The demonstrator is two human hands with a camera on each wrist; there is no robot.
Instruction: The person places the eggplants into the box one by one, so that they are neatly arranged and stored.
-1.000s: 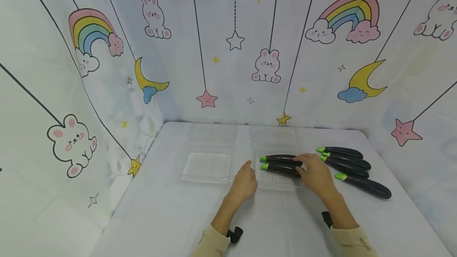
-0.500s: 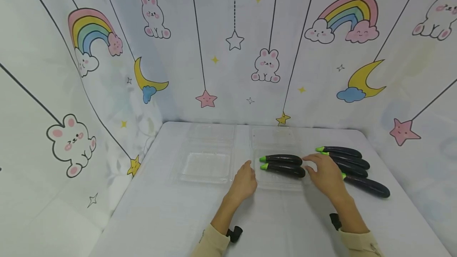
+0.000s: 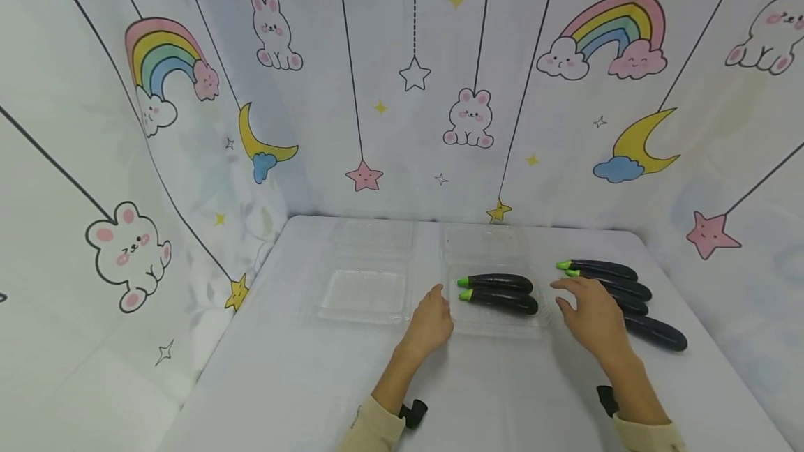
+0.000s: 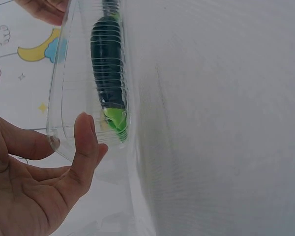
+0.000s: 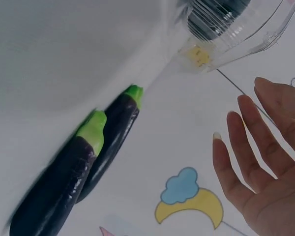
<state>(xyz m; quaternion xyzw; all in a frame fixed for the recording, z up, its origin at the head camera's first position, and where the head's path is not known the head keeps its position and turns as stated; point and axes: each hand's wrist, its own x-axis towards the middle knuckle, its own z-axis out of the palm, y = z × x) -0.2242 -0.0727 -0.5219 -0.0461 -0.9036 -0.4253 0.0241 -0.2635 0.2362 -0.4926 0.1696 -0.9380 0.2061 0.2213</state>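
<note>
Two dark eggplants with green caps, a rear one (image 3: 499, 282) and a front one (image 3: 502, 300), lie side by side in the right clear plastic clamshell box (image 3: 490, 328). My left hand (image 3: 430, 323) pinches that box's left rim between thumb and fingers, as the left wrist view shows on the clear wall (image 4: 71, 98). To the right of the box, my right hand (image 3: 593, 316) hovers with fingers spread and nothing in them. Several more eggplants lie on the table beyond it, such as the front one (image 3: 656, 332); the hand partly hides some of them in the head view.
Another clear clamshell box (image 3: 364, 319) lies at the left with its lid (image 3: 370, 234) folded back. The right box's lid (image 3: 484, 243) also lies back. A printed cloth wall (image 3: 402, 131) stands behind the white table (image 3: 289, 382).
My right hand has let go of the eggplants in the box and moved right, toward the loose ones. My left hand has stayed at the box's rim.
</note>
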